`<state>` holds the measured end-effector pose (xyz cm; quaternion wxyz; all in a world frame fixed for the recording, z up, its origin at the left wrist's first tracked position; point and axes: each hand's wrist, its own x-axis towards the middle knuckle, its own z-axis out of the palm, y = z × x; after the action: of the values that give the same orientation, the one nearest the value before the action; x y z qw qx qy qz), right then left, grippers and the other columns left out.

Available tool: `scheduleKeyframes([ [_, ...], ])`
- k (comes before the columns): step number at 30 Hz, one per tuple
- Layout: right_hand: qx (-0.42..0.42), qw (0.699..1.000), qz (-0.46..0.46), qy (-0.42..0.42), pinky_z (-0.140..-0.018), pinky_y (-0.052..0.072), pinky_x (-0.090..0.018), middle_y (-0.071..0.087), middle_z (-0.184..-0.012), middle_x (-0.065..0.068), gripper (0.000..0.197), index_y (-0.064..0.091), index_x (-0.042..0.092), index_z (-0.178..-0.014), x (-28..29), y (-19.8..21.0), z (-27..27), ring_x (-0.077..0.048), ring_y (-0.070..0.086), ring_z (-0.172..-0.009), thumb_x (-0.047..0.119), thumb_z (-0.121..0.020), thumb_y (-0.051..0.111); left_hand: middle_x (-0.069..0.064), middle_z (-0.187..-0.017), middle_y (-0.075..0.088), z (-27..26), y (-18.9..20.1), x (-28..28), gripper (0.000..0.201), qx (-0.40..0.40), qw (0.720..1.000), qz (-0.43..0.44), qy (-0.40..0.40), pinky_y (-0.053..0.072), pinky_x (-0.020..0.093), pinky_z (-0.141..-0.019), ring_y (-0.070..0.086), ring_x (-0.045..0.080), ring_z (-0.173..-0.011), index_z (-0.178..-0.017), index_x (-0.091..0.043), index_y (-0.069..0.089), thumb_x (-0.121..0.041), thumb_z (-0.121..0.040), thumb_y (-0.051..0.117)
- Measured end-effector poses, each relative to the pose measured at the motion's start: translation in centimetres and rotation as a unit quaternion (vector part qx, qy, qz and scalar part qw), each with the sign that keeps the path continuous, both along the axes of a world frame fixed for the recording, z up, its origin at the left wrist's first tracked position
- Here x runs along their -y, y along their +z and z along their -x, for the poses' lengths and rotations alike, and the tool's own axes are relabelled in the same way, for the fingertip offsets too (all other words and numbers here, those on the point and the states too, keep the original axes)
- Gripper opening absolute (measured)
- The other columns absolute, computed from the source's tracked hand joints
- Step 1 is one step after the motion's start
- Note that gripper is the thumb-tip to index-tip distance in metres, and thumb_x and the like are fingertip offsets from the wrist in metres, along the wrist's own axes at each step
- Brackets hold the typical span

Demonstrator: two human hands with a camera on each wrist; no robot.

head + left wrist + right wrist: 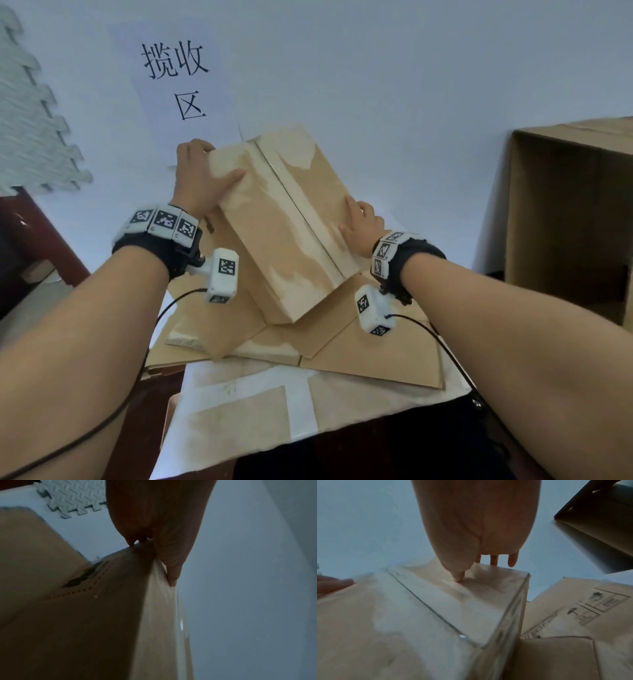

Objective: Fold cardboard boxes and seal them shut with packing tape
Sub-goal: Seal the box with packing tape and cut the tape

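Both hands (pixel 202 174) grip a closed, taped cardboard box (pixel 284 222), contents hidden.

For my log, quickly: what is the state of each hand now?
Left hand: grips the far left corner of the taped brown cardboard box.
Right hand: holds the box's right edge, thumb on top.

head above, wrists close (shared box (pixel 284 219))

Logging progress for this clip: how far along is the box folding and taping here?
Done: the folded box looks closed, glossy tape over its centre seam. In hand: left hand and right hand hold it by its sides, tilted. Left: flat cardboard sheets underneath remain unfolded; no tape roll is visible.
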<state>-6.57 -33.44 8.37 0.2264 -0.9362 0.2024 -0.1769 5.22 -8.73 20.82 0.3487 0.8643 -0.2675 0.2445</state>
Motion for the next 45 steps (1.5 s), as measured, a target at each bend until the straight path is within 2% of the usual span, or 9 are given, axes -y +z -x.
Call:
scheduleKeyframes([
  [4, -0.021, 1.0, 0.007, 0.005, -0.104, 0.036, -0.047, 0.019, -0.154, -0.003, 0.056, 0.019, 0.028, -0.147, 0.1, 1.0, -1.0, -0.044, 0.042, -0.12, 0.018, -0.096, 0.039, 0.008, -0.118, 0.047, 2.7, 0.4, -0.4, 0.048, 0.017, 0.999, 0.026, -0.02, 0.041, 0.031, -0.087, 0.048, 0.019, -0.103, -0.118, -0.011, 0.047, -0.037, -0.085, 0.069],
  [8, -0.022, 1.0, -0.012, -0.012, -0.095, 0.043, -0.045, 0.033, -0.142, -0.011, 0.054, 0.024, 0.017, -0.143, -1.3, 2.4, -0.3, -0.041, 0.052, -0.109, 0.013, -0.092, 0.044, 0.006, -0.11, 0.057, 4.9, -0.1, -0.2, 0.038, 0.041, 0.998, 0.027, -0.027, 0.044, 0.036, -0.083, 0.053, 0.022, -0.101, -0.112, -0.015, 0.048, -0.04, -0.087, 0.064],
  [12, 0.111, 0.989, 0.02, 0.093, -0.1, 0.04, -0.047, 0.032, -0.144, -0.012, 0.056, 0.029, 0.009, -0.142, -5.0, 6.3, -0.8, -0.034, 0.046, -0.119, 0.001, -0.088, 0.038, 0.002, -0.11, 0.054, 6.4, -0.5, 0.7, 0.039, 0.069, 0.997, 0.02, -0.014, 0.044, 0.039, -0.085, 0.05, 0.022, -0.103, -0.112, -0.018, 0.048, -0.043, -0.086, 0.062],
  [14, 0.178, 0.971, 0.013, 0.157, -0.113, 0.027, -0.045, 0.024, -0.153, -0.012, 0.053, 0.022, 0.009, -0.148, -7.3, 9.1, -1.1, -0.03, 0.032, -0.136, 0.013, -0.097, 0.036, 0.002, -0.108, 0.054, 7.1, -0.6, 1.2, 0.036, 0.081, 0.997, 0.008, -0.014, 0.045, 0.041, -0.085, 0.051, 0.023, -0.101, -0.112, -0.018, 0.048, -0.042, -0.088, 0.059],
  [17, 0.169, 0.968, -0.018, 0.186, -0.121, 0.005, -0.037, 0.002, -0.16, -0.006, 0.069, 0.003, 0.008, -0.153, -10.0, 11.7, -0.6, -0.02, 0.001, -0.148, 0.046, -0.101, 0.028, 0.006, -0.108, 0.055, 7.8, -0.6, 1.5, 0.025, 0.099, 0.995, -0.015, -0.022, 0.046, 0.047, -0.084, 0.052, 0.027, -0.099, -0.111, -0.016, 0.049, -0.034, -0.094, 0.047],
  [24, 0.075, 0.987, -0.03, 0.136, -0.121, -0.001, -0.039, -0.013, -0.159, -0.008, 0.094, -0.006, 0.007, -0.152, -7.9, 5.9, 0.3, -0.022, -0.011, -0.147, 0.069, -0.09, 0.026, 0.004, -0.113, 0.054, 7.3, -0.7, -0.2, 0.028, 0.083, 0.996, -0.03, -0.028, 0.044, 0.046, -0.091, 0.051, 0.023, -0.104, -0.117, -0.014, 0.047, -0.036, -0.099, 0.041],
  [29, 0.005, 0.992, -0.032, 0.123, -0.121, 0.0, -0.041, -0.017, -0.158, -0.008, 0.091, -0.008, 0.008, -0.152, -6.8, 4.3, 1.5, -0.024, -0.012, -0.147, 0.069, -0.091, 0.021, 0.003, -0.114, 0.054, 6.8, -0.7, 0.3, 0.029, 0.067, 0.997, -0.015, -0.024, 0.044, 0.046, -0.092, 0.051, 0.024, -0.106, -0.118, -0.016, 0.047, -0.037, -0.099, 0.043],
  [36, 0.111, 0.98, -0.038, 0.158, -0.121, -0.001, -0.04, -0.015, -0.159, -0.008, 0.08, -0.006, 0.005, -0.152, -9.4, 9.8, -0.2, -0.02, -0.012, -0.147, 0.056, -0.097, 0.023, 0.005, -0.113, 0.056, 7.6, -1.1, 1.2, 0.027, 0.097, 0.995, -0.009, -0.024, 0.042, 0.046, -0.091, 0.05, 0.026, -0.105, -0.117, -0.014, 0.049, -0.033, -0.098, 0.044],
  [45, 0.136, 0.975, -0.012, 0.176, -0.121, 0.004, -0.039, -0.007, -0.16, -0.008, 0.072, -0.003, 0.007, -0.152, -10.4, 9.7, -0.7, -0.017, -0.005, -0.148, 0.05, -0.1, 0.02, 0.005, -0.115, 0.056, 7.5, -1.3, 0.9, 0.026, 0.094, 0.995, -0.002, -0.017, 0.04, 0.044, -0.091, 0.05, 0.025, -0.106, -0.117, -0.014, 0.049, -0.03, -0.098, 0.044],
])
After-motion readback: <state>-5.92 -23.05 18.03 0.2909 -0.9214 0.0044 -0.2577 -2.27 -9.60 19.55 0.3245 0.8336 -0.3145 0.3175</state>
